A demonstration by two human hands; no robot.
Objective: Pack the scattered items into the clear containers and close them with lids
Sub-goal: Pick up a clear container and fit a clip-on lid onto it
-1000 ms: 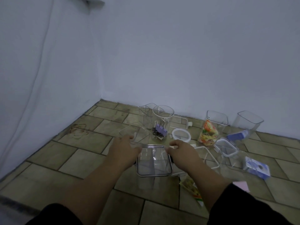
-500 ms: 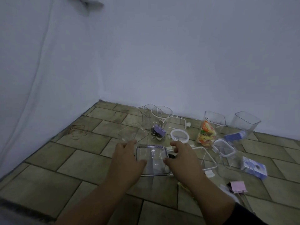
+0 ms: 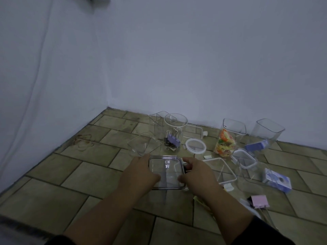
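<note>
We barely make out the clear container (image 3: 165,195) under our hands, its contents unreadable. At 12 o'clock a round jar (image 3: 182,131) holds binder clips (image 3: 172,139); at 2 o'clock a square tub (image 3: 239,137) holds colourful pieces (image 3: 225,144). The square lid (image 3: 165,167) sits atop the container, our left hand (image 3: 138,174) and right hand (image 3: 197,174) gripping its 9 and 3 o'clock edges, thumbs on top.
</note>
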